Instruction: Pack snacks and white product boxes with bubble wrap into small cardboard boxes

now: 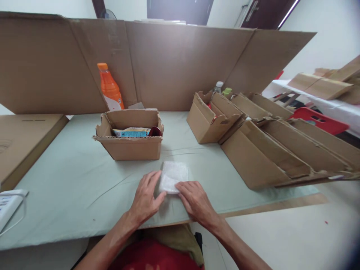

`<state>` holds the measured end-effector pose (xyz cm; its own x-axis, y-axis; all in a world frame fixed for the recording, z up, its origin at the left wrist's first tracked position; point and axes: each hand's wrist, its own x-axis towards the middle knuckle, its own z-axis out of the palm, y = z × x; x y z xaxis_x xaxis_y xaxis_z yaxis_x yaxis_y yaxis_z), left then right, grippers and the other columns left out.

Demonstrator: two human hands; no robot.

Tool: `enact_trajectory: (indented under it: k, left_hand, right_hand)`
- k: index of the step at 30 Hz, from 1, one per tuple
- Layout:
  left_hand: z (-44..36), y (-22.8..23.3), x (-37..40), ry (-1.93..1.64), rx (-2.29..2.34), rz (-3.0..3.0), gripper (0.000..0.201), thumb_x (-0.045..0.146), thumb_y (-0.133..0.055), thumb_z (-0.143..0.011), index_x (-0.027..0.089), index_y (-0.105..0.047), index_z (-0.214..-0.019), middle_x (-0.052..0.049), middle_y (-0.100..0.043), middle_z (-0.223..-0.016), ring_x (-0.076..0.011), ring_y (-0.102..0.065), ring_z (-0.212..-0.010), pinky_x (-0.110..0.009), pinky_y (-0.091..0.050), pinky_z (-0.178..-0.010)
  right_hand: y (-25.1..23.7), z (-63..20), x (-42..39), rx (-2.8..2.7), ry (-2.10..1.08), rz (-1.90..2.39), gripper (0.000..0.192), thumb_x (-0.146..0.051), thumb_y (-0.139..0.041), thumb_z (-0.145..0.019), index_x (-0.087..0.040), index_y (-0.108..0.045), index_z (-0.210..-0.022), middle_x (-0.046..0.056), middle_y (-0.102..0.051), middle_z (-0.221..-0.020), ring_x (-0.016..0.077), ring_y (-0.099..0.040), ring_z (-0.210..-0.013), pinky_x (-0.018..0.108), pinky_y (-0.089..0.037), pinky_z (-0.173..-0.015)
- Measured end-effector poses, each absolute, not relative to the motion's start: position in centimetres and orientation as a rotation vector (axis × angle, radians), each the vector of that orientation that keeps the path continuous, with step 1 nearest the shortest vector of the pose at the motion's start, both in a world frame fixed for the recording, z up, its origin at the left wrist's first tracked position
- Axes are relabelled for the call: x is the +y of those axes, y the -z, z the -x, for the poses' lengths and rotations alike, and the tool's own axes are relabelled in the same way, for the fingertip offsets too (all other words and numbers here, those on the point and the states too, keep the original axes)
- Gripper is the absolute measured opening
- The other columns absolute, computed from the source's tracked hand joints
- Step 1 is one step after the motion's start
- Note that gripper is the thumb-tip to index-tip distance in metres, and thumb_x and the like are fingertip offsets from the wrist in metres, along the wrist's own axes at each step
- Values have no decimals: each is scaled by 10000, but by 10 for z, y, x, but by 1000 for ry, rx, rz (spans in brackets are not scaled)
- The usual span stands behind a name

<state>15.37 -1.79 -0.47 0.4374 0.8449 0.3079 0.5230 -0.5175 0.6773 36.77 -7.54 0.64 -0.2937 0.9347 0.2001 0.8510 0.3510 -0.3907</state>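
Observation:
A small white padded pouch [174, 173] lies flat on the pale green table cover [70, 176] near the front edge. My left hand [146, 198] rests on its left side, fingers spread over the edge. My right hand [195, 200] presses on its near right corner. Just behind the pouch stands an open cardboard box [131, 147] holding a blue-and-yellow packet [132, 132] and a dark red item [155, 131].
An orange drink bottle [109, 88] stands behind the box against a tall cardboard screen [174, 63]. A row of flattened and half-folded cardboard boxes [270, 150] fills the right side. A flat carton [19, 142] lies left, a white device [8, 204] at the front left.

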Motion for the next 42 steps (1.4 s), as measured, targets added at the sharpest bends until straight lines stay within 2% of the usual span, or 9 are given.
enact_trajectory:
  k: [3,7,14,18,24,27,31,36,42]
  left_hand:
    - [-140,-3,-29,-867,938,-2295,582,199,-574,-841,211,-495,-1417,-144,-593,-1372,-296,-520,-1287,-496,-423,-1080]
    - [-136,-3,-30,-709,1009,-2077,529,191,-515,-876,221,-511,-1404,-82,-717,-1082,-219,-650,-959,-397,-525,-927]
    - [-163,12,-5,-703,1220,-2233,446,200,-526,-862,191,-570,-1306,-101,-674,-1075,-253,-609,-998,-414,-507,-906]
    - [-167,15,-6,-694,1256,-2257,428,201,-529,-858,161,-581,-1282,-136,-666,-1125,-292,-586,-1062,-475,-481,-958]
    - [-157,11,-15,-634,1185,-1965,685,191,-546,-805,124,-396,-1470,-138,-670,-1161,-271,-618,-1053,-440,-497,-964]
    - [-155,5,-17,-533,1156,-1869,711,198,-566,-791,144,-401,-1480,-93,-696,-1029,-240,-648,-906,-390,-534,-857]
    - [-155,2,-24,-597,1090,-1971,635,173,-581,-783,175,-495,-1413,-101,-695,-1113,-248,-641,-977,-399,-530,-910]
    - [-124,-23,-8,-1015,1050,-2190,570,214,-656,-825,219,-505,-1375,-101,-661,-1180,-237,-633,-1059,-375,-546,-929]
    - [-60,-79,71,-1845,1534,-2394,650,125,-617,-862,220,-396,-1466,-156,-526,-1379,-326,-463,-1339,-533,-422,-1088]
  right_hand:
    - [-16,-369,-74,-2130,-586,1548,286,-212,-454,-976,-225,-664,-1169,79,-746,-1114,253,-674,-1008,405,-481,-904]
    - [-27,-368,-76,-2023,-977,1581,284,-298,-499,-957,-259,-670,-1180,25,-759,-1062,210,-703,-893,314,-527,-785]
    - [-4,-377,-61,-2079,-232,1833,438,-400,-602,-890,-174,-628,-1264,188,-623,-1326,358,-585,-1166,502,-466,-941]
    - [7,-381,-58,-2118,-306,1770,316,-389,-602,-884,-178,-658,-1112,187,-568,-1400,356,-534,-1263,522,-450,-992]
    - [12,-372,-67,-2011,-521,1446,59,-263,-550,-903,-243,-604,-913,96,-717,-1128,274,-658,-1078,440,-523,-915]
    - [8,-375,-70,-1967,-606,1479,142,-302,-548,-913,-254,-637,-1014,89,-734,-1040,257,-698,-959,394,-563,-839]
    - [-3,-379,-65,-2060,-710,1600,549,-398,-674,-833,-256,-562,-1351,100,-751,-1066,276,-718,-948,399,-573,-846]
    - [-56,-376,-41,-2143,-728,1654,303,-450,-539,-922,-227,-737,-978,70,-773,-958,250,-712,-861,351,-563,-806]
    - [-169,-367,26,-1836,-182,1529,315,-516,-618,-883,-221,-707,-949,24,-736,-807,196,-662,-695,266,-522,-650]
